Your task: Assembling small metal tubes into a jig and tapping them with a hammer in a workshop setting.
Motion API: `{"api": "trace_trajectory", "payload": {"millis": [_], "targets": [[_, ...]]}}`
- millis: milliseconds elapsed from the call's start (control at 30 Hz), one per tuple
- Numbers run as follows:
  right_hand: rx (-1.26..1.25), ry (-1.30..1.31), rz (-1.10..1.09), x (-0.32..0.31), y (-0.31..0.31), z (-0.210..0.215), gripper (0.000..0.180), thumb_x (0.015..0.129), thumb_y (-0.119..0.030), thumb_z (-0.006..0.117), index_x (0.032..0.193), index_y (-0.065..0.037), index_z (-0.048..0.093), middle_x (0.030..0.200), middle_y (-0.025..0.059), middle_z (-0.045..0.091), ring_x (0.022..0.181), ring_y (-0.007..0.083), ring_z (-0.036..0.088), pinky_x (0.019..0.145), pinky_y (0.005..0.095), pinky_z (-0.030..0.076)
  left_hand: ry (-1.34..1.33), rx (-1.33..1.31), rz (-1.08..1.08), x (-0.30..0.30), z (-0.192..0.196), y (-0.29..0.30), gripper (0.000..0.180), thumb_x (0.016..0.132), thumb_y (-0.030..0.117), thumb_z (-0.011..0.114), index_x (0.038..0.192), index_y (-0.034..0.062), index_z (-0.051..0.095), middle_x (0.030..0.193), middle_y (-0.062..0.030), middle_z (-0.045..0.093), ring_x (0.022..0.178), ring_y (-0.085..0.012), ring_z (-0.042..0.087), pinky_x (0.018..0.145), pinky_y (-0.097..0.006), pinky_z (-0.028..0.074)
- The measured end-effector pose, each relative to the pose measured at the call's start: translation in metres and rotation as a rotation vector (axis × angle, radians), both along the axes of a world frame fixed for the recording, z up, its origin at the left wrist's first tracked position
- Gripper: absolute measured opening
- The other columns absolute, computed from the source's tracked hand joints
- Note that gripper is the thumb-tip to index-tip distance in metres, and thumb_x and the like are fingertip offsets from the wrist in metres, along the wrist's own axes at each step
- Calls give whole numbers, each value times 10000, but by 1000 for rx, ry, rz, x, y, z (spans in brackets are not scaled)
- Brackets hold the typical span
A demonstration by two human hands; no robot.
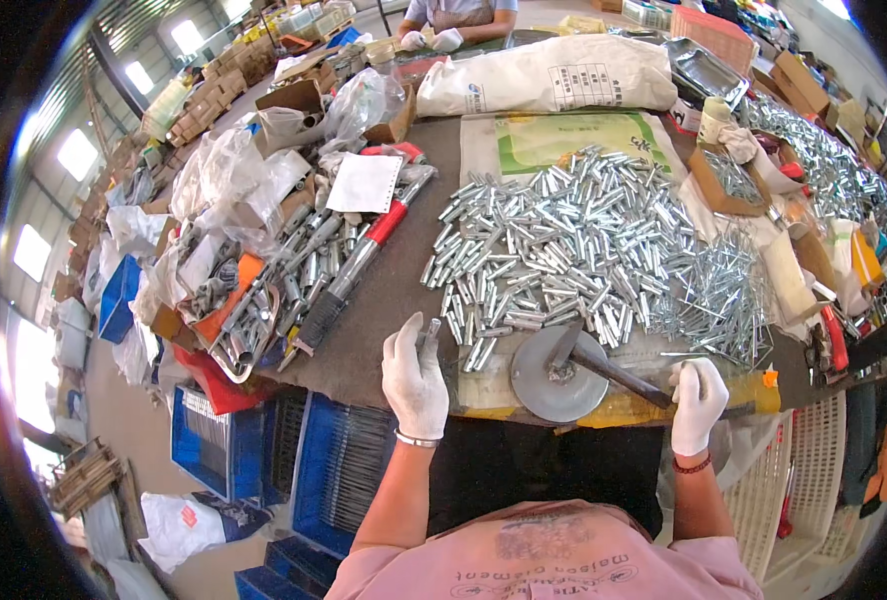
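My left hand point(416, 383), in a white glove, holds a short shiny metal tube point(431, 329) upright between thumb and fingers at the table's near edge. My right hand point(699, 398), gloved too, pinches a thin metal pin point(676, 354) that points left. Between the hands lies a round grey metal disc point(554, 385). A hammer point(619, 375) rests across the disc, its dark handle ending beside my right hand. Beyond the disc spreads a large heap of short metal tubes point(564, 240). Loose thin pins point(729, 300) are piled at its right side.
On the left, tools, plastic bags and a red-and-black bar tool point(364, 262) crowd the table. A rolled white sack point(544, 75) lies at the back, with a person point(459, 20) behind it. Blue crates point(339, 470) stand below left. An open box of pins point(732, 182) sits at right.
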State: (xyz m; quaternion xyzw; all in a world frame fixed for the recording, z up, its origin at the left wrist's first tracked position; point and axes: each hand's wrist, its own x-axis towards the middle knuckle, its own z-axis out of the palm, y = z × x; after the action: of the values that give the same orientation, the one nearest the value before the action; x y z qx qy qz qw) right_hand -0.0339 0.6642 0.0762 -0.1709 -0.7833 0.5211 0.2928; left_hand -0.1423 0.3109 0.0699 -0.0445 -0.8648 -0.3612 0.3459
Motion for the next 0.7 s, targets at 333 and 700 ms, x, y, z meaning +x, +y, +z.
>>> {"api": "trace_trajectory", "payload": {"millis": [333, 700], "targets": [[-45, -8, -1, -1, 0, 0, 256, 1069, -91, 562, 874, 23, 684, 744, 27, 646, 561, 48, 471, 531, 250, 343, -42, 3, 2, -2, -4, -1, 411, 944, -42, 743, 1342, 53, 702, 1120, -174, 716, 987, -360, 722, 862, -427, 581], [-75, -4, -4, 2, -2, 4, 205, 1005, -31, 576, 870, 23, 719, 748, 34, 672, 551, 64, 491, 531, 265, 352, -63, 3, 7, 6, 5, 1, 444, 933, -55, 748, 1360, 52, 690, 1082, -170, 710, 951, -339, 719, 839, -415, 579]]}}
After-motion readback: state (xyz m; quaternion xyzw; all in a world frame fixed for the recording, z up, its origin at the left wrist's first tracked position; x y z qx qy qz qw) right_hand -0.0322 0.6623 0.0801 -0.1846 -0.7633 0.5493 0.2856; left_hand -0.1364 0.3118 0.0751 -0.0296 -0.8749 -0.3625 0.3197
